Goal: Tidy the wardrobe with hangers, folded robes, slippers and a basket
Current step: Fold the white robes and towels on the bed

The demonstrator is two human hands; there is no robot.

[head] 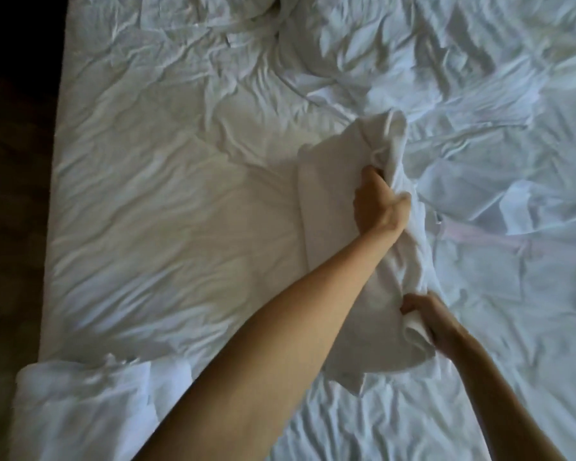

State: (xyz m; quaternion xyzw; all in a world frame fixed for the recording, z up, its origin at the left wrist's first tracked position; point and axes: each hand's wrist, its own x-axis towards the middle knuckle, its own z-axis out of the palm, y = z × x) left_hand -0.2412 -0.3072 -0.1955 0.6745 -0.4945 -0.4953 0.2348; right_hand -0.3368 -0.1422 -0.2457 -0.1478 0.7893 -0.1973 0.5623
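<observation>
The fingers of the left hand (pixel 378 202) are curled tight into a bunch of white cloth, gripping the far part of a white robe (pixel 333 207) where its fabric gathers into folds. The left arm reaches in from the lower middle of the view, crossing over the nearer part of the garment. The fingers of the right hand (pixel 428 319) are also closed, pinching a thick folded edge of the same robe at its near end, with the wrist and forearm running off toward the lower right corner.

Between the two hands the robe is partly lifted and bunched along its right side, while its left part lies flatter with a straight folded edge resting on the bed (pixel 153 201). A loose corner of the robe hangs down below the right hand, touching the sheet. The robe sits right of the middle of the bed.

The bed is covered by a wrinkled white sheet. To the right of the robe lies a crumpled white duvet (pixel 499 134), its creases blurred. At the top, a rumpled heap of white bedding (pixel 233 11) rests near the head of the bed. At the lower left, another folded white bundle (pixel 80 404) lies at the bed's near edge. A dark floor (pixel 10 194) runs along the bed's left side.
</observation>
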